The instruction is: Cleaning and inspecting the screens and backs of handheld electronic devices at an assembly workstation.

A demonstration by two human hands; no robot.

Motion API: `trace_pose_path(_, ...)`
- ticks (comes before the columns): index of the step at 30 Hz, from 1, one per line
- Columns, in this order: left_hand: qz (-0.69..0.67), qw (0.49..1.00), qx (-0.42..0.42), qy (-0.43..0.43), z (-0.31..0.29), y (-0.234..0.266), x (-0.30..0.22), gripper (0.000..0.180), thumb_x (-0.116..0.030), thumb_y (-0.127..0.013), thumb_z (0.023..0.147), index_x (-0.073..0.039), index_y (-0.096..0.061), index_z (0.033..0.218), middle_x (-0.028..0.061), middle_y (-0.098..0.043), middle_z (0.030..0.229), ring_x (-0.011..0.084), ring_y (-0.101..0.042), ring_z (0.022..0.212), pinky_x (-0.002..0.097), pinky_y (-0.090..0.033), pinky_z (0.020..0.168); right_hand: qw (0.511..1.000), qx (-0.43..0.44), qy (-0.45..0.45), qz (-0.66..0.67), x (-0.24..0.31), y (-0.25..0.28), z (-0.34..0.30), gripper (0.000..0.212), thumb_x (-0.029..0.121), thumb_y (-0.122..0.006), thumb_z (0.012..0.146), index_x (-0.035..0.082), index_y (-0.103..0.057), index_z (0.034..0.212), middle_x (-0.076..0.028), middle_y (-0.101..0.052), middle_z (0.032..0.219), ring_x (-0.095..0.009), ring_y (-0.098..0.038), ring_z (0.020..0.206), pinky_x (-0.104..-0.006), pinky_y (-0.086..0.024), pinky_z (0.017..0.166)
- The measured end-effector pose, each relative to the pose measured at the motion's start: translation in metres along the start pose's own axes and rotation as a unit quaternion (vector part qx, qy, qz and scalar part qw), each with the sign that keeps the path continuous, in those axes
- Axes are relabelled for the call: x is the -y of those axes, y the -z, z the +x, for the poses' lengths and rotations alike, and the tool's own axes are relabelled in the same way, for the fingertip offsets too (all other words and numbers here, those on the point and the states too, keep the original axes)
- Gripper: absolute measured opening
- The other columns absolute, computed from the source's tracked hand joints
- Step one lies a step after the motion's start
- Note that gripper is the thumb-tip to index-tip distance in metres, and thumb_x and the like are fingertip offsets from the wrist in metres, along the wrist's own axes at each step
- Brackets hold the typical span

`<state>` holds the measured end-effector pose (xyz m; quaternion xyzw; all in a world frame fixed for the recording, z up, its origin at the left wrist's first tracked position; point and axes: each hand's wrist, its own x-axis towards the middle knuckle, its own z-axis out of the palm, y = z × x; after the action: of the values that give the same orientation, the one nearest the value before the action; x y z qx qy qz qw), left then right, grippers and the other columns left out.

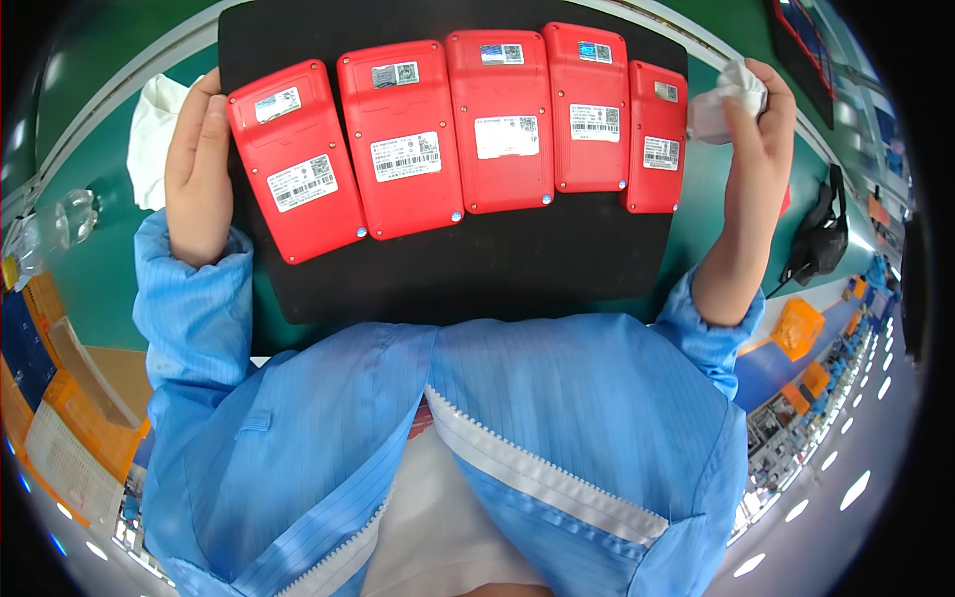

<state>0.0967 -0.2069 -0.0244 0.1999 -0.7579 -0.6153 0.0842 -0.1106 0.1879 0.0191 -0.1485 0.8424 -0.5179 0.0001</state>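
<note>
Several red handheld devices lie in a fanned row on a black mat (468,264), label sides up. My left hand (200,169) rests at the mat's left edge, its fingers stretched out beside the leftmost red device (295,149); whether they touch it I cannot tell. Behind that hand lies a white cloth (152,139). My right hand (764,124) is closed on a crumpled white wipe (712,116), held just right of the rightmost red device (657,121).
The mat covers part of a green tabletop (99,284). Clear plastic packaging (60,229) sits at the far left. A black bag-like item (821,239) lies on the right, with an orange bin (798,329) beyond it. Brown cardboard (95,373) stands at the lower left.
</note>
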Motion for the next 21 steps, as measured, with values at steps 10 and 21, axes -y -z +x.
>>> trace_pose_path(10, -0.019, 1.000, 0.009, 0.010, -0.004, 0.006, 0.003, 0.051, -0.034, -0.041, 0.110, 0.000, -0.043, 0.148, 0.0103, -0.065, 0.124, 0.0131, -0.064, 0.113, 0.0258, -0.053, 0.095, 0.847, 0.273, 0.405, -0.209, 0.060, -0.087, -0.016, 0.036, 0.000, -0.078, 0.071, 0.006, -0.073, 0.106, -0.007, -0.068, 0.103, -0.025, -0.068, 0.087, -0.0334, -0.057, 0.072)
trace_pose_path(21, -0.003, 1.000, 0.003, 0.022, -0.006, 0.009, 0.005, 0.050, -0.034, -0.041, 0.110, 0.000, -0.043, 0.148, 0.0099, -0.067, 0.122, 0.0135, -0.066, 0.111, 0.0249, -0.053, 0.095, 0.782, 0.246, 0.528, -0.223, 0.047, -0.092, 0.004, 0.038, 0.011, -0.082, 0.067, 0.012, -0.074, 0.104, -0.004, -0.071, 0.099, -0.018, -0.067, 0.078, -0.0291, -0.054, 0.062)
